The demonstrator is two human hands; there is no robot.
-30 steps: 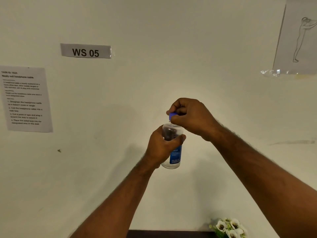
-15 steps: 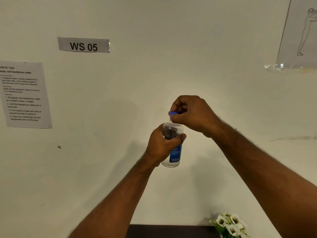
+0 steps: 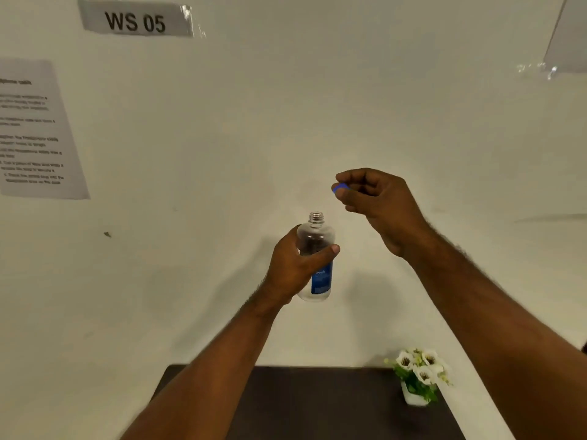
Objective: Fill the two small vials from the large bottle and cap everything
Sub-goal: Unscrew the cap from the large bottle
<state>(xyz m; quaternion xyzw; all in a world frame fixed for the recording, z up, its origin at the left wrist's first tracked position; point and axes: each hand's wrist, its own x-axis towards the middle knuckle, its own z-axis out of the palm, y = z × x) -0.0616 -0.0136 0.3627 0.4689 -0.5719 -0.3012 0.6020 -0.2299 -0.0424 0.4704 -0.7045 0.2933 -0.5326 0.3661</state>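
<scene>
Below, dark tabletop (image 3: 333,404), white flowers (image 3: 417,373), pale wall (image 3: 286,106), "WS 05" label (image 3: 135,20).

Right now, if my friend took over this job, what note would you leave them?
Left hand: grips the large bottle upright in the air above the dark table.
Right hand: pinches the blue cap, up and to the right of the bottle's mouth.
Done: bottle is uncapped, its neck open.
Left: the two small vials are not in view; find them, fill both, then cap the vials and the bottle.
</scene>
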